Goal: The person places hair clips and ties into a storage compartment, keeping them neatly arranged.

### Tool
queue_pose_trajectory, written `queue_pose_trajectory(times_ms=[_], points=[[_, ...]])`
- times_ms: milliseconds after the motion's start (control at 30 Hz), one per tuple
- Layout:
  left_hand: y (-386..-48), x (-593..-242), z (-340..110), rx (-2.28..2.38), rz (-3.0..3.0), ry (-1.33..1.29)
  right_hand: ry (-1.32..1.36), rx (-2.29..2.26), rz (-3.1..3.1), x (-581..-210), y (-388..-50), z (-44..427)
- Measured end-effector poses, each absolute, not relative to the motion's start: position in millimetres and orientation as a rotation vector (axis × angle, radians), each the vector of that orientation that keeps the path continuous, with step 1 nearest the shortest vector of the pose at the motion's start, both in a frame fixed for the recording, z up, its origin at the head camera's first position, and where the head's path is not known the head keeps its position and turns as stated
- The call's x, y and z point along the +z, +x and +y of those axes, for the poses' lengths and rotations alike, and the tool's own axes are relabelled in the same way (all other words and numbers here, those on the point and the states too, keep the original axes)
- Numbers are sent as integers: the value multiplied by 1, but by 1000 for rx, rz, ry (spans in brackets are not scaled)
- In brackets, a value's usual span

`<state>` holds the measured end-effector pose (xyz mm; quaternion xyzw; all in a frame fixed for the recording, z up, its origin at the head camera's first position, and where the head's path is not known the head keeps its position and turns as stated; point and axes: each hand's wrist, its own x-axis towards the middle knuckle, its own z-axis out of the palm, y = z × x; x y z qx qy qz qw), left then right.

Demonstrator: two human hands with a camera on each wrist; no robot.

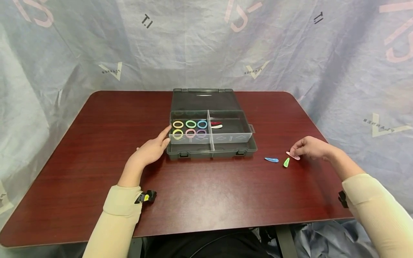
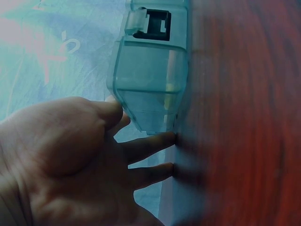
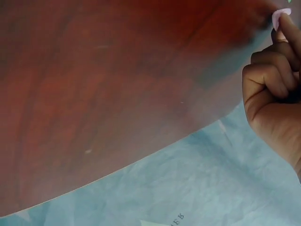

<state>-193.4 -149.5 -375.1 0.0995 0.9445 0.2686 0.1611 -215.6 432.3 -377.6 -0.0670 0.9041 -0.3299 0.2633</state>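
A translucent grey divider box [image 1: 190, 154] stands open on the table, its tray split in two. Several coloured rings [image 1: 191, 124], perhaps hair ties, lie in the left compartment. In the right one are a red hair clip [image 1: 215, 123] and a white hair clip [image 1: 217, 126]. My left hand [image 1: 150, 150] touches the box's left side with fairly straight fingers; the left wrist view shows its thumb by the box corner [image 2: 148, 99]. At the right, my right hand [image 1: 311, 147] pinches a pink hair clip [image 1: 296, 157], also visible in the right wrist view.
A blue hair clip [image 1: 271, 159] and a green hair clip [image 1: 286, 162] lie on the dark red table [image 1: 209, 193], left of my right hand. The box's lid [image 1: 204, 100] leans back behind the tray. Grey printed sheeting [image 1: 184, 46] hangs beyond the table.
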Motion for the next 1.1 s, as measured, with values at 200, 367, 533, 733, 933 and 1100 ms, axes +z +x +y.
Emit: queue_pose_trajectory(times_ms=[200,367,533,733,933,1100], points=[[-193,-375,-151,772,2698,273,-229,-878,2486,-357,-243,415],[-193,-375,-152,774,2696,278,-279,-880,2504,-335,-269,381],[-193,-374,-150,779,2693,276,-354,-829,2532,-320,-293,342],[-192,-374,-148,787,2690,254,-484,-769,2524,-315,-317,300],[-192,-375,-145,787,2694,258,-539,-714,2512,-319,-329,264],[-191,-376,-142,790,2696,249,-618,-648,2495,-326,-337,238]])
